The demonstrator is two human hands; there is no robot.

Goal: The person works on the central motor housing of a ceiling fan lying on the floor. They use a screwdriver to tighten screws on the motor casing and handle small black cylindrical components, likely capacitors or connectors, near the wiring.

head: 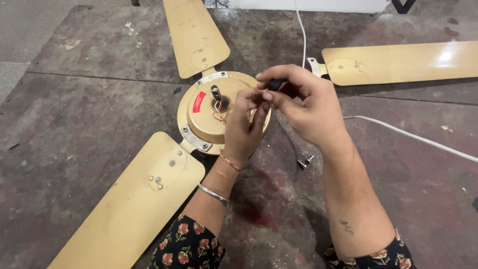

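both hands meet just above the fan's motor housing. the right hand (pixel 303 107) has its thumb and forefinger pressed together on a small dark piece (pixel 275 83), possibly a short length of sleeve or a wire end; too little shows to tell which. the left hand (pixel 245 127) comes up from below, its fingertips pinched in against the same spot, so the two hands steady one small part between them rather than either gripping alone. a thin dark wire (pixel 290 142) seems to trail down from the hands toward the floor.

under them lies the gold motor housing (pixel 206 119), flat on its back with the short shaft (pixel 216 92) pointing up and thin red wires (pixel 219 115) curling out beside it, which keeps the wiring within easy reach. two gold blades are bolted on, one (pixel 134 204) reaching toward the person and one (pixel 195 35) away. a third blade (pixel 398 62) lies apart to the right, its metal bracket facing the hub. a small bolt (pixel 304 162) rests loose near the right forearm, and a white cable (pixel 413 137) crosses the stained concrete floor (pixel 74 114).
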